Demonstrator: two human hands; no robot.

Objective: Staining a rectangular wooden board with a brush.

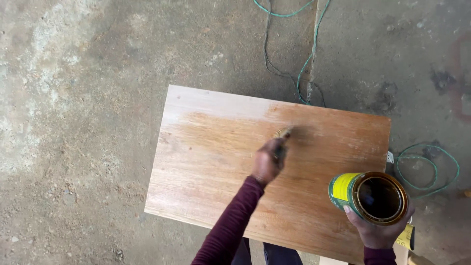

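Closest to me, my right hand point(378, 228) cups an open tin point(369, 196) from beneath, fingers wrapped round its green and yellow side, the thumb on the near left of the wall. Its mouth faces up at me, brassy at the rim and dark inside, with what looks like dark liquid low down. It hangs over the right near part of the board point(206, 162). My left hand point(267, 162), in a maroon sleeve point(230, 223), is closed tight on a brush point(283, 133); the handle is hidden in my fist and only the pale bristle end shows, blurred, touching the wood just beyond my knuckles, near the board's middle toward the far edge. That board lies flat on the concrete floor point(73, 122), a rectangle turned slightly askew. Its right part is a deeper orange-brown, the middle a lighter tan, and the far left corner pale and bare-looking. Beyond the far edge, a green cord point(306, 61) and a dark cord point(267, 54) trail over the floor, and another loop of green cord point(431, 167) lies just past the right edge, near the tin.
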